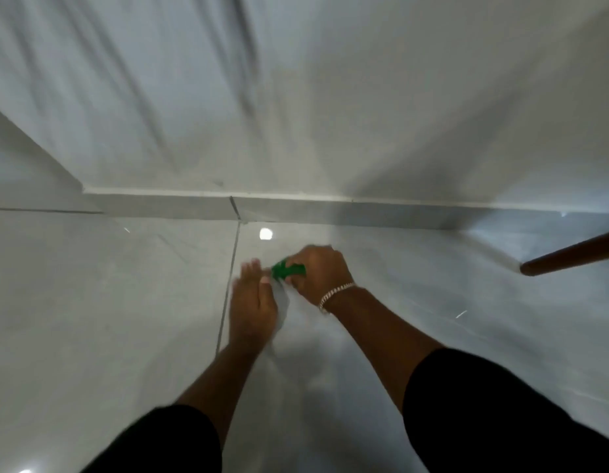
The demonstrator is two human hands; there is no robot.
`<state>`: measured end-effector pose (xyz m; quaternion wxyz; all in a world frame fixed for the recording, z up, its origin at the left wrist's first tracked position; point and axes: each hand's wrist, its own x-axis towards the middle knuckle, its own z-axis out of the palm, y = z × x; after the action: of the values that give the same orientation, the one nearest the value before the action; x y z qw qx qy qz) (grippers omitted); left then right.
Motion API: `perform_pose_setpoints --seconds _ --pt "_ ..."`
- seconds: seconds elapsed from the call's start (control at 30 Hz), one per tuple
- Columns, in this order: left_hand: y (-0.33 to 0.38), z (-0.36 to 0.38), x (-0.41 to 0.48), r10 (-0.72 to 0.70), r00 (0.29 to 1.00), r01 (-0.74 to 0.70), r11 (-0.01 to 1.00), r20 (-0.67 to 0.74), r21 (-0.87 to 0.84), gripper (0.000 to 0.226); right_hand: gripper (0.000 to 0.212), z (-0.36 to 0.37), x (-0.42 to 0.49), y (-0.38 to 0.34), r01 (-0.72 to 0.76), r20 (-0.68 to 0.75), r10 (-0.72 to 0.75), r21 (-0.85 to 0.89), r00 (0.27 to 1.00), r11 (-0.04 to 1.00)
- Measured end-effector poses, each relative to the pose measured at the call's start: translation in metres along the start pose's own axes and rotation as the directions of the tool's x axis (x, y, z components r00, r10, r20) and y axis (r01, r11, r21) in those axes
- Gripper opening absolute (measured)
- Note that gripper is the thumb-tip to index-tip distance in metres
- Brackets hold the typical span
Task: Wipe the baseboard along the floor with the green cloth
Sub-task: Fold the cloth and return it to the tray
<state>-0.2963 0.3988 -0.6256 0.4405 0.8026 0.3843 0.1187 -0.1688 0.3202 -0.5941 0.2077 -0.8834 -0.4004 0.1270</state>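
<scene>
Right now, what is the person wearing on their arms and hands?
Both hands are bare, no gloves. The right hand has a silver chain bracelet at the wrist. The left hand wears nothing. Black sleeves cover both upper arms; the forearms are uncovered.

Most of the green cloth (288, 270) is hidden inside the closed right hand (316, 273), the left hand (251, 302) is blurred (fingertips smeared), and the brown wooden leg (569, 256) runs off the right edge.
</scene>
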Motion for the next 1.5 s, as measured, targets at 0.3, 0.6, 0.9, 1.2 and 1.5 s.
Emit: perform_pose_setpoints --seconds 0.3,0.6,0.9,1.2,1.5 --pt "0.153 -0.082 -0.073 -0.408 0.759 0.65 0.421 0.508 -0.633 0.039 0.014 -0.124 -0.107 -0.091 -0.294 -0.002 0.472 0.78 0.882 0.552" --pt "0.371 -0.238 -0.14 -0.33 0.708 0.703 0.407 0.624 -0.583 0.037 0.084 -0.38 -0.186 -0.182 -0.542 0.232 0.694 0.797 0.681 0.266" --pt "0.592 -0.291 -0.199 -0.193 0.687 0.599 0.697 0.701 -0.394 0.021 0.019 -0.615 -0.265 -0.202 -0.513 0.008 0.799 0.771 0.601 0.378" --pt "0.706 -0.123 -0.232 -0.111 0.832 0.287 0.924 0.543 -0.251 0.01 0.018 -0.699 -0.304 -0.044 -0.605 -0.239 0.845 0.609 0.478 0.514" --pt "0.734 0.043 -0.218 -0.093 0.834 0.164 0.983 0.543 -0.084 0.063 0.017 -0.689 -0.272 0.119 -0.679 -0.269 0.828 0.478 0.492 0.558"
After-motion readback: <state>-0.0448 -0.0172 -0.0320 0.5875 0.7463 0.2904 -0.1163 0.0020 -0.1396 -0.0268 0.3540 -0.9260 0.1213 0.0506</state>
